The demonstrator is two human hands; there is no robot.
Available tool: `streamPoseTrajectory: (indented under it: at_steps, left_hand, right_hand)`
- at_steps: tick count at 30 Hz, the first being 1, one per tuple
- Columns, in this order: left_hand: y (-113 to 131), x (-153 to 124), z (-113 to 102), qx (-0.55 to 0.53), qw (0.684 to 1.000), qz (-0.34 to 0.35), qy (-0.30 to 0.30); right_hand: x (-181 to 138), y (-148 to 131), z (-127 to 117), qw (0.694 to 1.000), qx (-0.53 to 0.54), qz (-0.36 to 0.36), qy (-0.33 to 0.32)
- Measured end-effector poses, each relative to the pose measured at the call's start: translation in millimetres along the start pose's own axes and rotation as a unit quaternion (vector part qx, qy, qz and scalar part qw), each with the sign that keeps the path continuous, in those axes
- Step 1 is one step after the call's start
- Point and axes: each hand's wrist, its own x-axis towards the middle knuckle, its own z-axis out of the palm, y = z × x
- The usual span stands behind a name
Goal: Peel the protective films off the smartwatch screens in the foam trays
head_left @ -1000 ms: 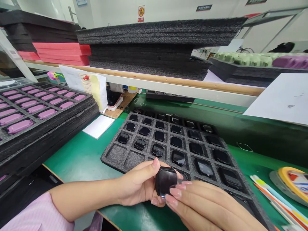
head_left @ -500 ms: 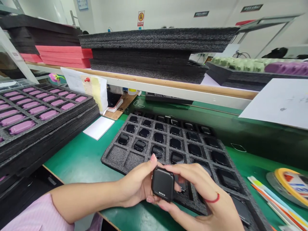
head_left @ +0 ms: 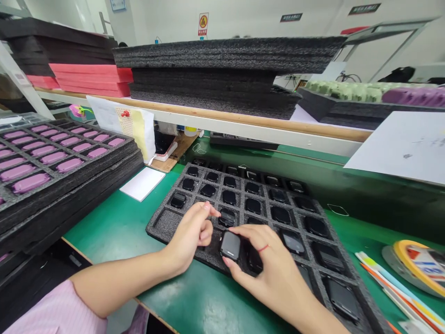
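- Black glossy watch-like module (head_left: 230,246) sits at the foam tray's (head_left: 163,226) 6 o'clock, pinched by the right hand (head_left: 269,269).
- Left hand (head_left: 193,229) curled loosely, holding nothing.
- Seems light, stiff, slippery: grab its edges.

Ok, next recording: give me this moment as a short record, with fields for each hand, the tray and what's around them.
Left hand: empty, fingers curled above the tray
Right hand: thumb and fingers around a black smartwatch body
Tray: black foam tray, rows of compartments, most holding similar dark watch bodies
Surface: green bench mat
Left side: stacked foam trays holding pink pieces
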Motion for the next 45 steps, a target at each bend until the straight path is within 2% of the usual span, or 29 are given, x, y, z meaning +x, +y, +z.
streamPoseTrajectory:
  at_steps: [3, 9, 16, 19, 25, 28, 32, 36, 39, 42, 45]
  left_hand:
    - [7.3, 3.5, 1.1, -0.024, 1.000, 0.000, 0.017]
    - [12.7, 1.4, 1.9, -0.061, 0.998, -0.028, -0.010]
    - [3.7, 3.4, -3.1, -0.007, 0.996, -0.057, -0.073]
    - [0.7, 1.5, -3.2, 0.017, 0.994, -0.068, -0.089]
    - [0.9, -5.8, 0.4, 0.033, 0.990, -0.079, -0.110]
    - [-0.3, -9.4, 1.6, 0.044, 0.986, -0.098, -0.130]
    - [-3.3, -9.2, -1.2, 0.064, 0.982, -0.099, -0.145]
    - [-6.3, -5.5, -4.2, 0.072, 0.981, -0.101, -0.150]
    - [-8.7, -5.0, -3.9, 0.078, 0.979, -0.104, -0.155]
    - [-10.2, -6.6, -2.6, 0.087, 0.978, -0.102, -0.159]
    - [-10.3, -7.6, -1.9, 0.106, 0.976, -0.092, -0.164]
  right_hand:
    - [-2.0, 6.4, 7.8, 0.999, -0.005, 0.007, -0.043]
    - [25.4, 28.1, -10.0, 0.994, -0.046, 0.061, -0.079]
    - [82.1, 36.0, 9.2, 0.955, -0.123, 0.090, -0.254]
    - [92.2, 32.9, -1.1, 0.943, -0.142, 0.093, -0.287]
    - [82.2, 38.2, -45.8, 0.914, -0.197, 0.132, -0.329]
    - [71.2, 42.1, -45.8, 0.898, -0.201, 0.147, -0.363]
    - [63.9, 43.4, -43.8, 0.898, -0.193, 0.152, -0.364]
    - [62.0, 47.3, -70.3, 0.897, -0.198, 0.167, -0.358]
    - [56.2, 54.3, -88.6, 0.880, -0.208, 0.189, -0.382]
    - [47.1, 62.0, -88.0, 0.868, -0.201, 0.198, -0.409]
    - [40.2, 67.4, -81.8, 0.871, -0.197, 0.200, -0.403]
